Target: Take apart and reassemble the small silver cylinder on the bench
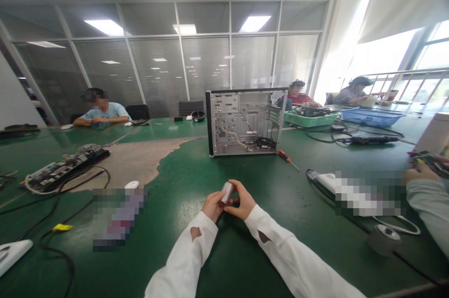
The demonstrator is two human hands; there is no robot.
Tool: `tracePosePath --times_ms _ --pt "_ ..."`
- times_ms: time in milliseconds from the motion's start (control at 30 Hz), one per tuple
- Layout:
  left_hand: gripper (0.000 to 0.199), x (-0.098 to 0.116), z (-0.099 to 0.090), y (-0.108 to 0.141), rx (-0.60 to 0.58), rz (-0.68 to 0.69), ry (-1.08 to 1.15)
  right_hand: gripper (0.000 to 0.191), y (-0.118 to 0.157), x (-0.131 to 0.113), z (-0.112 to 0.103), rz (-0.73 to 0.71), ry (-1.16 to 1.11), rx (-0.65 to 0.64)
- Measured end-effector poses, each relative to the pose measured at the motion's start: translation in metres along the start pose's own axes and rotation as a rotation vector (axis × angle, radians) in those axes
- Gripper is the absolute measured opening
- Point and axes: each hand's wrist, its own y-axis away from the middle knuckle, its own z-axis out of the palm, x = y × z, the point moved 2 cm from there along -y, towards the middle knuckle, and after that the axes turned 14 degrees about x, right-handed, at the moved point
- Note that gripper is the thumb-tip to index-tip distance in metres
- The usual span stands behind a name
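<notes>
White sleeves (298, 258) reach in over the green tabletop (185, 195), closest to me. Past the cuffs, the left hand (211, 206) is closed on a small silvery cylinder (227, 192), its thumb lying along the side. The right hand (245, 202) meets it from the other side, fingertips at the upper end and thumb near the lower, so both grip it. The cylinder sits between the two hands, tilted, lifted just clear of the tabletop.

Beyond them, well apart, an open computer case (247, 125) stands upright with loose cables inside. An orange-handled screwdriver (285, 156) lies just beside its lower right corner. Farther back to the right are a green basket (312, 121) piled with cables and a blue basket (377, 119); glass panels (203, 64) close off the room.
</notes>
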Motion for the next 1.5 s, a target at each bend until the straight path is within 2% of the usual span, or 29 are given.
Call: tracePosePath --times_ms 267,533,667,800,900,967,1233,1367,1500 --pt "0.036 -0.001 0.000 0.005 -0.103 -0.229 0.094 0.071 0.000 0.000 0.003 0.056 -0.061 0.015" --pt "0.032 -0.004 0.006 0.003 -0.136 -0.215 0.149 0.065 -0.001 0.000 0.001 0.059 -0.062 0.045" --pt "0.034 -0.005 0.006 -0.001 -0.052 -0.092 0.045 0.065 -0.001 0.000 -0.001 -0.002 0.007 0.088" --pt "0.029 0.001 0.002 -0.002 0.094 0.225 -0.194 0.066 0.001 -0.001 -0.002 -0.109 0.124 0.124" --pt "0.028 0.006 0.003 0.003 0.114 0.456 -0.347 0.065 0.002 -0.005 -0.003 -0.188 0.174 0.133" --pt "0.030 0.006 0.004 0.006 0.110 0.529 -0.396 0.064 0.002 -0.009 -0.004 -0.227 0.190 0.135" --pt "0.025 0.003 0.000 0.000 0.103 0.533 -0.401 0.062 0.002 -0.016 -0.005 -0.261 0.191 0.078" --pt "0.025 0.004 0.000 0.000 0.089 0.507 -0.394 0.068 -0.001 -0.011 -0.006 -0.167 0.142 0.012" --pt "0.035 0.005 0.000 0.001 0.098 0.416 -0.286 0.073 -0.002 -0.006 -0.005 -0.040 0.033 -0.040"
